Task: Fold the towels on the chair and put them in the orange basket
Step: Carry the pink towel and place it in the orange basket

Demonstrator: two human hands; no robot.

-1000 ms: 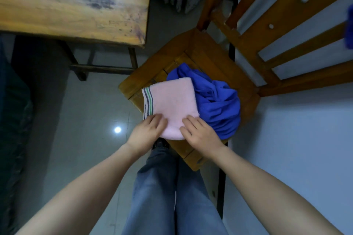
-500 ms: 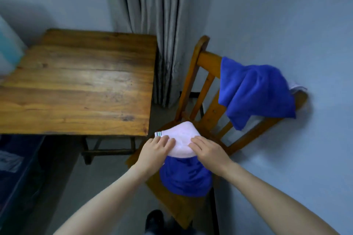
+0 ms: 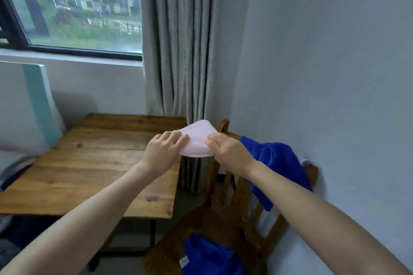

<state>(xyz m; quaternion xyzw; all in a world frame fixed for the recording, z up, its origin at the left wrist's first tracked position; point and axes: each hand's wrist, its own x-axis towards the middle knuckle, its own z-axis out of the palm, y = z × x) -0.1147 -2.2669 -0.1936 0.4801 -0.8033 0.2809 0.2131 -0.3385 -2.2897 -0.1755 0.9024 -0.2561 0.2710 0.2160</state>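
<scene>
The folded pink towel, pressed flat on the chair seat 1 s ago, is now raised well above it beside the tabletop, its near edge gripped by the left hand and the right hand, while a blue towel stays heaped on the seat

A room in a home: grey curtain beside a window facing apartment blocks, worn wooden tabletop, wooden chair

Pale wall, grey curtain, window, wooden table — floor perhaps grey.
</scene>
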